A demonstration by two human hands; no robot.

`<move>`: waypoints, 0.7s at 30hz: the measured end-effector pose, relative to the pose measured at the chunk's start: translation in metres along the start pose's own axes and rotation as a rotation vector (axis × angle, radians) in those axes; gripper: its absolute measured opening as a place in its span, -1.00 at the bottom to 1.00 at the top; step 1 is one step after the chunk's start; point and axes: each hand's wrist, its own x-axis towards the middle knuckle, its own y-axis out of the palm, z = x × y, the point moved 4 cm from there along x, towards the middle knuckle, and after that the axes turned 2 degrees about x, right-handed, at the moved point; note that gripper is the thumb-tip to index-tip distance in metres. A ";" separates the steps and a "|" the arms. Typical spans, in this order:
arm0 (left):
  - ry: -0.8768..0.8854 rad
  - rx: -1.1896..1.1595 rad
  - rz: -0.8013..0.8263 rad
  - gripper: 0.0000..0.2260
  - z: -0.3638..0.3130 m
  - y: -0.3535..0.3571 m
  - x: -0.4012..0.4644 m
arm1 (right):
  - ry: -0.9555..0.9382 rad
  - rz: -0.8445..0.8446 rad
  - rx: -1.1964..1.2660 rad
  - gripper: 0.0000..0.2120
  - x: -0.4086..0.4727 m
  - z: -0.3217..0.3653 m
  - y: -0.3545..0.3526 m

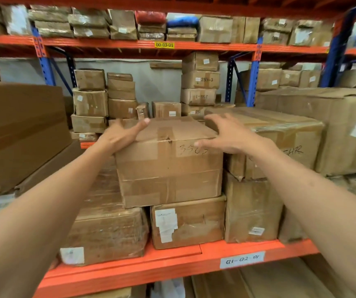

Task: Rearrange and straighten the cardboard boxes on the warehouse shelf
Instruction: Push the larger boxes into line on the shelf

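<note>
A taped cardboard box (pixel 168 168) with handwritten numbers on its front sits on top of a lower box (pixel 194 222) on the orange shelf (pixel 129 272). My left hand (pixel 121 134) lies flat against the box's top left edge, fingers spread. My right hand (pixel 226 134) hovers over its top right corner with fingers apart, blurred; I cannot tell whether it touches. Neither hand grips the box.
A plastic-wrapped box (pixel 106 229) stands to the left and below, and a long box (pixel 280 143) is stacked right of the centre one. Large cartons (pixel 18 130) crowd the left side. Smaller boxes (pixel 200 82) fill the racks behind and above.
</note>
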 end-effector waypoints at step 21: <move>0.165 0.125 0.018 -0.10 -0.007 0.026 -0.005 | -0.198 0.378 -0.248 0.08 0.052 0.007 0.045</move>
